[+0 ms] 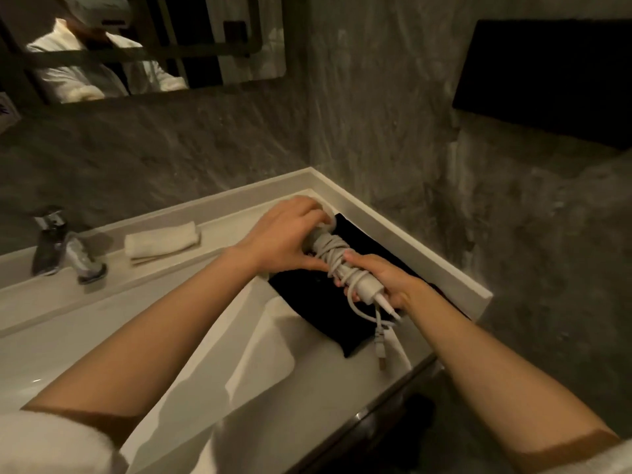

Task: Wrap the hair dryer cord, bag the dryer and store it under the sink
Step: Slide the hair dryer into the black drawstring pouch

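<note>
A white hair dryer (367,289) is held over the right end of the sink counter. Its pale cord (333,256) is coiled in several turns around the handle. My left hand (287,234) covers the dryer's head end, which is mostly hidden. My right hand (390,282) grips the handle's lower end from beneath. The cord's loose end with the plug (381,350) dangles below my right hand. A black bag (318,302) lies flat on the counter under the dryer.
A chrome faucet (68,251) stands at the left, and a folded white towel (162,239) lies on the ledge behind the white basin (171,354). A raised white counter rim (410,234) meets grey stone walls. A mirror (136,46) hangs above. Dark space shows below the counter's front edge.
</note>
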